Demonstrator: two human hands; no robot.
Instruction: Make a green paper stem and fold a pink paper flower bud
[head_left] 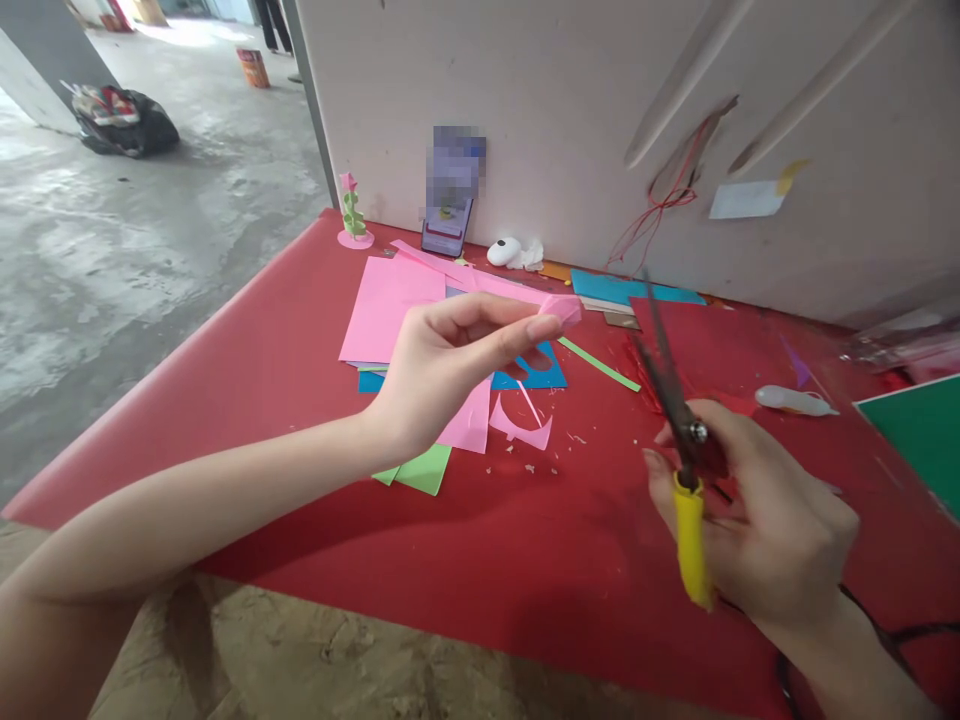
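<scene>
My left hand point(457, 365) is raised over the red table cover point(285, 330) and pinches a small folded piece of pink paper point(562, 308) between thumb and fingertips. My right hand point(757, 510) grips yellow-handled scissors point(679, 420), blades pointing up and away, slightly apart, just right of the pink piece and not touching it. Below my left hand lie pink paper sheets point(390, 305), a blue sheet with cut-outs point(540, 372), green paper point(424, 470) and pink offcuts point(521, 425).
A phone on a stand point(448, 225), a small paper flower point(352, 215) and a white object point(504, 251) stand by the back wall. A glue bottle point(795, 401), a green sheet point(922, 430) and a green strip point(600, 365) lie to the right. Concrete floor lies left.
</scene>
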